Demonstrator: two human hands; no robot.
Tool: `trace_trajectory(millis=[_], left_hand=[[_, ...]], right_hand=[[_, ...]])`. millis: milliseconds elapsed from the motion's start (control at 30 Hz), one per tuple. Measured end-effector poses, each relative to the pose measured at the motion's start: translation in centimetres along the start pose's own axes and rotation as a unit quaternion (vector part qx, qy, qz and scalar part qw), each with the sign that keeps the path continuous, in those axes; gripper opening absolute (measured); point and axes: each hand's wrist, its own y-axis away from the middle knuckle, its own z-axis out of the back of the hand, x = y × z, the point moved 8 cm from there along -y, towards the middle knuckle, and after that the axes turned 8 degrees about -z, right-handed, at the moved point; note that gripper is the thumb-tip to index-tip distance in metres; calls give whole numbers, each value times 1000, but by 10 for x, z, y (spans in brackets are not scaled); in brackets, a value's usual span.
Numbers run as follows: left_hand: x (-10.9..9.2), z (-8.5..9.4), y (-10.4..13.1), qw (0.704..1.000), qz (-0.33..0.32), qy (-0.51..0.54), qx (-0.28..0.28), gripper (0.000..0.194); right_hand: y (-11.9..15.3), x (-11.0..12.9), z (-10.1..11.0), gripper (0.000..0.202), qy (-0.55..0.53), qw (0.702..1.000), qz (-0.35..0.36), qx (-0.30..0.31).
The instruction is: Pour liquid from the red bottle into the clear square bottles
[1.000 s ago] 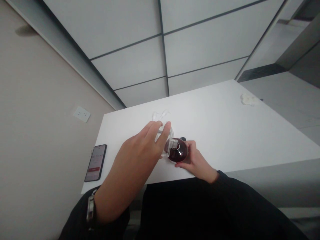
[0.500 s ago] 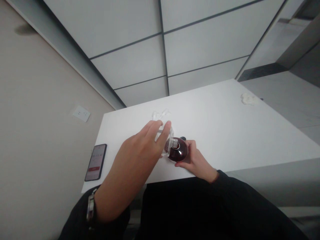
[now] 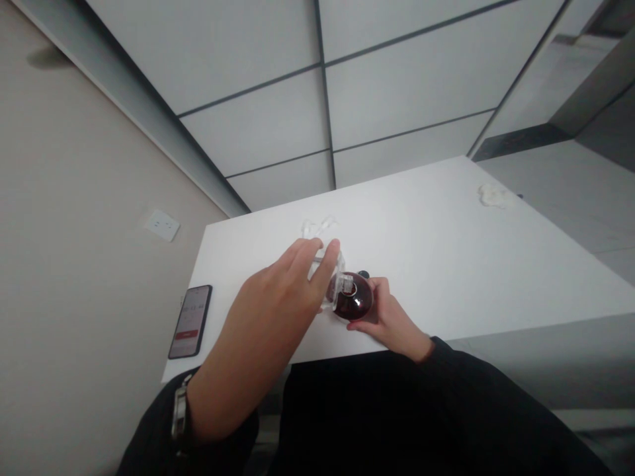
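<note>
My left hand point(image 3: 278, 297) is closed around a clear bottle point(image 3: 346, 284), which is tipped sideways with its neck pointing right. That neck lies over the mouth of a round, dark red bottle point(image 3: 354, 307); whether the two touch, I cannot tell. Wrapped around the right side of the dark red bottle is my right hand point(image 3: 394, 324), near the table's front edge. A small dark round thing point(image 3: 364, 274), perhaps a cap, shows just behind the bottle. My left fingers cover much of the clear bottle's body.
A phone point(image 3: 190, 322) with a lit screen lies at the left of the white table point(image 3: 446, 251). Thin clear-white pieces point(image 3: 320, 228) lie behind my left hand. At the far right is a crumpled white thing point(image 3: 492, 196). A wall with a socket point(image 3: 163, 225) borders the left.
</note>
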Motion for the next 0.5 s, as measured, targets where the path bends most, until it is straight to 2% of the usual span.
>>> trace_trajectory(millis=[300,500], left_hand=[[0,4,0,1000,-8,-4,-25,59],[0,0,1,1000,-3,-5,0,58]], right_hand=[[0,1,-1,77,2,1000,2,0],[0,1,-1,76,4,1000,2,-1]])
